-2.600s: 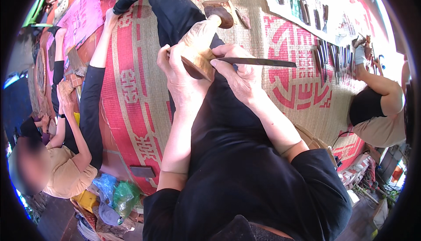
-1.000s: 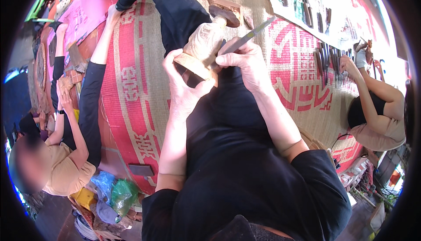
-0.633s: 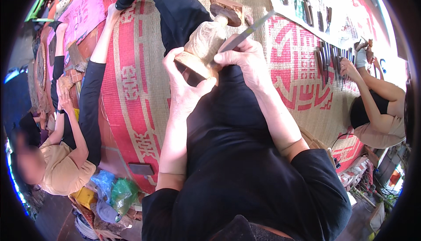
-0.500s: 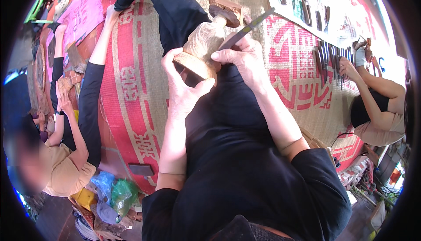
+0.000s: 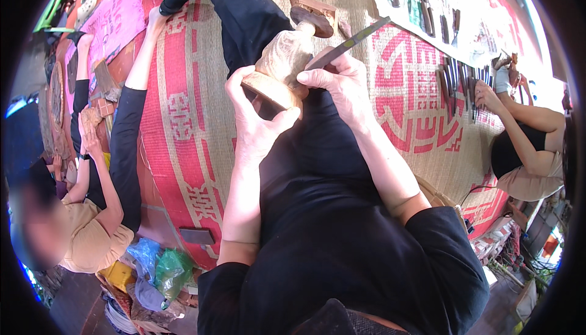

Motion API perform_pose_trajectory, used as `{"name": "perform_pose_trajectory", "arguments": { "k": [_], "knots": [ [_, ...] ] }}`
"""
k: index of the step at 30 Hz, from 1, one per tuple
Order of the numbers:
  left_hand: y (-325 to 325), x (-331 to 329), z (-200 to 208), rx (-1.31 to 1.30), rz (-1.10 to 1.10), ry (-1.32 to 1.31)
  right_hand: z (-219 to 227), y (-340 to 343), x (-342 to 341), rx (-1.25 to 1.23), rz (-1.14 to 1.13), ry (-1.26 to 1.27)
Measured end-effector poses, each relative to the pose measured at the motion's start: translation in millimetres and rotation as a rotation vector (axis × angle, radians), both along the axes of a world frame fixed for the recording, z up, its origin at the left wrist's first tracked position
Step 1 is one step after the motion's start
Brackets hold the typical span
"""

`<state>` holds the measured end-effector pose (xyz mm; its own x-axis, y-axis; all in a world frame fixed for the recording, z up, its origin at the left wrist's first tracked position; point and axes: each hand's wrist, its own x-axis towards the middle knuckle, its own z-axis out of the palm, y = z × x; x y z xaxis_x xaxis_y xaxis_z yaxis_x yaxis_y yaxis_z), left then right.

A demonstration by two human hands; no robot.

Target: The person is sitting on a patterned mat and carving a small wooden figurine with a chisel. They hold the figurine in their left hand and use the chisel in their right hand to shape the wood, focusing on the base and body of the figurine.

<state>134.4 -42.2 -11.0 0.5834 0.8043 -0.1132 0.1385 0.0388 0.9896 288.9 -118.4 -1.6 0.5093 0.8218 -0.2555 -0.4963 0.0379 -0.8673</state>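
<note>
A pale carved wooden figure [image 5: 283,54] lies tilted over my lap, its rounded base toward me. My left hand [image 5: 250,106] is closed around that base, with the thumb pressed on the near edge. Between the thumb and fingers of my right hand [image 5: 342,88] is a flat, dark grey file-like strip [image 5: 354,41] with yellowish marks. It points up and to the right, its lower end close to the figure's side. Just beyond the figure's far end sits a brown wooden block [image 5: 316,7]; a dark rounded wooden piece [image 5: 312,21] is in front of it.
A red and tan woven mat [image 5: 201,91] spreads under me. Several carving tools lie on a white sheet [image 5: 390,14] at the far right; more chisels [image 5: 459,85] lie beside a person's hand [image 5: 486,95]. At left another person's hands [image 5: 90,136] hold a piece of wood.
The strip in my right hand has shifted slightly right and down, and its angle has flattened a little. My left hand and the wooden figure stay almost in place.
</note>
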Motion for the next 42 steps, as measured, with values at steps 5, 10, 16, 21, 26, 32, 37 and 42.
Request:
{"name": "perform_pose_trajectory", "arguments": {
  "k": [5,10,16,21,26,32,37,42],
  "knots": [
    [-1,0,3,-0.055,0.001,-0.03,-10,-3,0,0.025,0.106,-0.074],
    [0,0,-4,0.027,-0.023,-0.035,-2,-1,-3,0.027,-0.003,-0.033],
    [-3,-1,-3,0.097,-0.028,0.0,1,0,2,-0.043,0.112,-0.06],
    [-1,3,-3,0.231,-0.028,0.076,1,2,3,-0.053,-0.008,-0.127],
    [-3,2,-4,0.235,-0.033,0.077,1,0,4,-0.06,0.089,-0.083],
    [-4,4,-2,0.289,-0.031,0.1,4,2,6,-0.07,-0.009,-0.15],
    [-7,4,-3,0.35,-0.024,0.123,9,-2,4,-0.1,0.134,-0.066],
    [-8,5,0,0.427,-0.03,0.124,7,1,9,-0.142,-0.016,-0.154]
  ]
}}
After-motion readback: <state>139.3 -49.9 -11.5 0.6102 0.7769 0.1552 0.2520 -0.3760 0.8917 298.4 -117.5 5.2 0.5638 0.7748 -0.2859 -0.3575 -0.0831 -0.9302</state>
